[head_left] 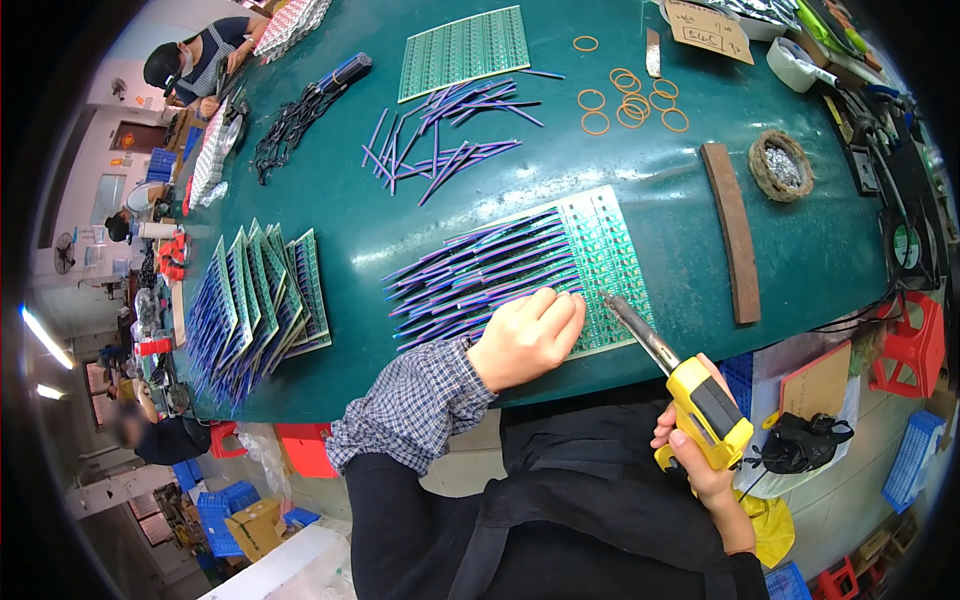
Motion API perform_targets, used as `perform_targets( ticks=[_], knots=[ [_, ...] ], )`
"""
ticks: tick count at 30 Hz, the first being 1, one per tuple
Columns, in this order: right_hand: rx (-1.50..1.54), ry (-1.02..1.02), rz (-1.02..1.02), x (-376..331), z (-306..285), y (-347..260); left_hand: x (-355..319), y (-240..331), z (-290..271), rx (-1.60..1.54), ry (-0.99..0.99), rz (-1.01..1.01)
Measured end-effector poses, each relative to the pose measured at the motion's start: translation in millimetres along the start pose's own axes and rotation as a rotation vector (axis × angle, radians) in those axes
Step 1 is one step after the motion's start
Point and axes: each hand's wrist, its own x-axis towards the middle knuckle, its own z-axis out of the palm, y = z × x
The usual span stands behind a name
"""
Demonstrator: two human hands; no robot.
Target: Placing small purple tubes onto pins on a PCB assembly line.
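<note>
A green circuit board panel (610, 240) lies in front of me, its left part covered by rows of thin blue-purple wires (480, 265). My left hand (532, 338) rests closed over the wires' right ends, fingers pinched; what sits between the fingertips is hidden. In my right hand (700, 465) is a yellow and black soldering gun (706, 410), gripped by its handle. Its metal tip points up and left onto the panel, just right of my left fingers. Bare rows of the panel show to the right of the wires.
Wired panels (262, 290) stand stacked at left. Loose wires (440, 130) and a bare panel (465, 52) lie at the back. Rubber bands (632, 105), a brown wooden strip (732, 235) and a round tin of silvery material (782, 165) sit at right. A co-worker (205, 60) works across the table.
</note>
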Motion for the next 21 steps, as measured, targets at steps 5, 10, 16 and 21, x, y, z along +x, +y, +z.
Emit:
perform_targets(
  ticks=[5,10,16,21],
  knots=[
    [0.039,0.032,-0.013,3,4,-1,1,1,-1,0.022,0.007,0.01],
    [0.002,0.015,-0.014,6,7,0,-2,1,-3,0.036,-0.003,0.01],
    [0.096,0.122,-0.089,4,7,4,1,1,-1,0.027,-0.001,0.02],
    [-0.064,0.252,-0.258,24,-18,-22,-1,1,-2,0.03,0.008,0.015]
  ],
)
